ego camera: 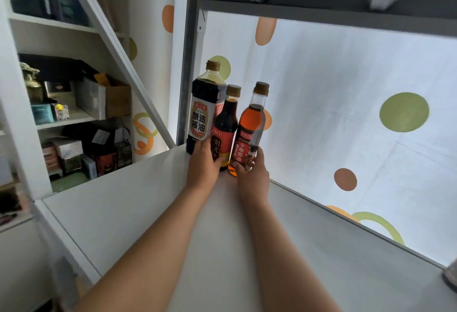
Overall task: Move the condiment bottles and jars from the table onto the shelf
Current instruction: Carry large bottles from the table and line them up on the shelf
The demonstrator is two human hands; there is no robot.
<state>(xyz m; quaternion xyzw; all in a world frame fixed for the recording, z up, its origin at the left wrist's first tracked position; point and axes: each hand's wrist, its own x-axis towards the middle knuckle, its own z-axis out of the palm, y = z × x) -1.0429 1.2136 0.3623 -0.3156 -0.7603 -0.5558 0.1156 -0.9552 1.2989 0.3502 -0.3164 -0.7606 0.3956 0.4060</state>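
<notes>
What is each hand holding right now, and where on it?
Left hand grips the lower body of the middle dark bottle. Right hand grips the base of the amber oil bottle.

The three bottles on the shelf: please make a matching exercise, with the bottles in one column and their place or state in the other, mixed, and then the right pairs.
Things:
1. large soy sauce bottle
2. middle dark bottle with red label
3. amber sesame oil bottle

States:
A. gripped by the right hand
B. gripped by the left hand
C. at the back left, beside the metal post, with no hand gripping it

Pairs: 1-C, 2-B, 3-A
</notes>
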